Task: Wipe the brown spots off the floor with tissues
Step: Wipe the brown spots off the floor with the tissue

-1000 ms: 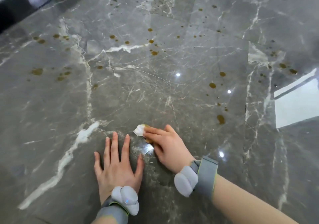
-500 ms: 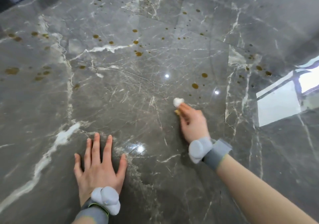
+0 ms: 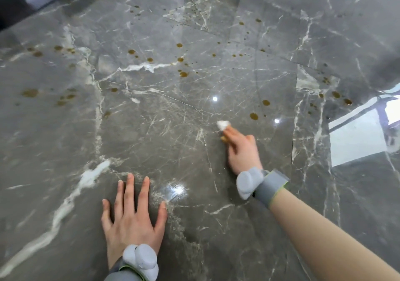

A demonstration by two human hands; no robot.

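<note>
My right hand (image 3: 242,148) pinches a small crumpled white tissue (image 3: 222,124) against the grey marble floor (image 3: 164,129). Its underside near the fingers looks stained brown. Two brown spots lie just beyond it to the right, the nearer spot (image 3: 253,116) and the farther spot (image 3: 266,102). My left hand (image 3: 132,213) lies flat on the floor at the lower left, fingers spread, holding nothing. More brown spots are scattered farther out: a middle cluster (image 3: 183,74), a left cluster (image 3: 30,93) and a right cluster (image 3: 336,94).
Both wrists wear grey bands with pale pods. A dark skirting edge (image 3: 19,1) runs along the top left. A bright window reflection (image 3: 357,138) glares on the floor at the right.
My right hand has carried the tissue from beside my left hand forward and to the right, toward the two spots. My left hand has stayed flat on the floor.
</note>
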